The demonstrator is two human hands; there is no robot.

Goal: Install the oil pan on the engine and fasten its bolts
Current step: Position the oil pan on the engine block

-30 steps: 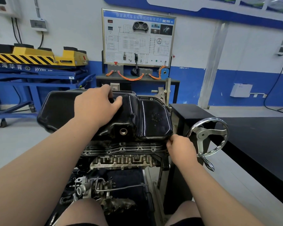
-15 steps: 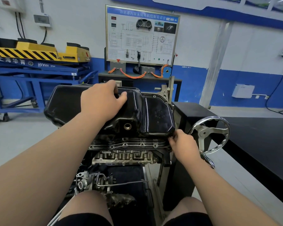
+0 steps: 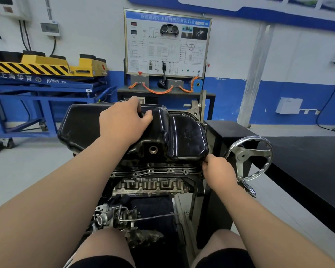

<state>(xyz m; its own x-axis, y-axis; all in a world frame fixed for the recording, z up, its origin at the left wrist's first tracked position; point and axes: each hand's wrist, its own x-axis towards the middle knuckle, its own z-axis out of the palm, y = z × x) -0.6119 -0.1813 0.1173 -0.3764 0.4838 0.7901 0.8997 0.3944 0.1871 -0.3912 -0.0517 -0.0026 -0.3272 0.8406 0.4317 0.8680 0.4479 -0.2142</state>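
Right hand (image 3: 219, 171) sits nearest, its fingers drawn together on the near right corner of the oil pan (image 3: 186, 136), where the rim meets the engine (image 3: 151, 185). It appears to pinch the rim itself; whether a bolt is between the fingertips is too small to tell. That corner grip looks meant for steering the rim over its holes, since small shifts are easiest to feel there.

Just below the pan, the engine's near rail (image 3: 149, 171) shows a row of bolt holes with no bolts visible in them, so I judge that fastening has not begun. The pan rests on top of the engine, sump upward, with its drain hole (image 3: 153, 150) facing the camera. Its left end overhangs the block, so it seems not yet squared up.

Farther back, the left hand (image 3: 122, 122) lies over the top of the sump. Its fingers curl over the far ridge and the thumb is spread, probably to bear the weight and stop the pan sliding.

To the right, the stand's chrome handwheel (image 3: 249, 157) hangs free, untouched. A wiring display board (image 3: 166, 43) stands against the far wall.
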